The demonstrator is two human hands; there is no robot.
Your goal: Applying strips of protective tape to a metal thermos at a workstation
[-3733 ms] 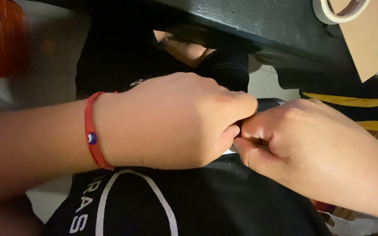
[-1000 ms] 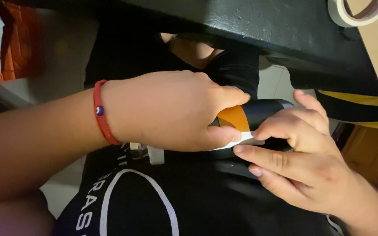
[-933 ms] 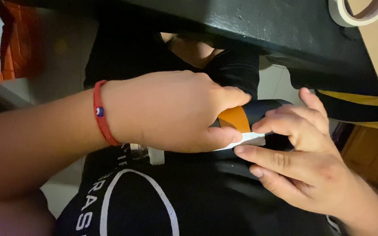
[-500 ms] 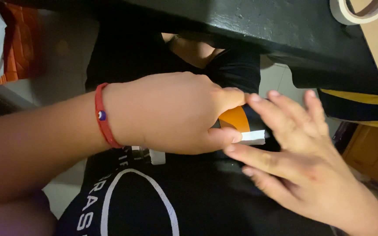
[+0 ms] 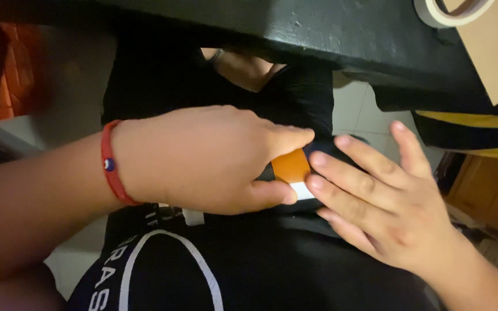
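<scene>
Left hand (image 5: 203, 158) closed around a small object with an orange band and a white end (image 5: 293, 170); thumb pressed under the white end, index finger laid along the top, the rest of the object hidden inside the fist. A red cord bracelet (image 5: 112, 164) with a small bead sits on that wrist. Right hand (image 5: 387, 201) open, fingers spread and extended, fingertips (image 5: 318, 159) touching the orange band and the dark part just beyond it; nothing gripped. Object held low, over the person's lap, above a black garment with white lettering (image 5: 162, 270). Above the hands, the edge of a black table (image 5: 329, 34) crosses the frame; a roll of pale tape (image 5: 442, 11) and a sheet of brown cardboard (image 5: 491, 46) lie on its top at upper right. Pale tiled floor (image 5: 350, 106) shows beneath the table; orange fabric (image 5: 18, 69), blurred, at far left.
</scene>
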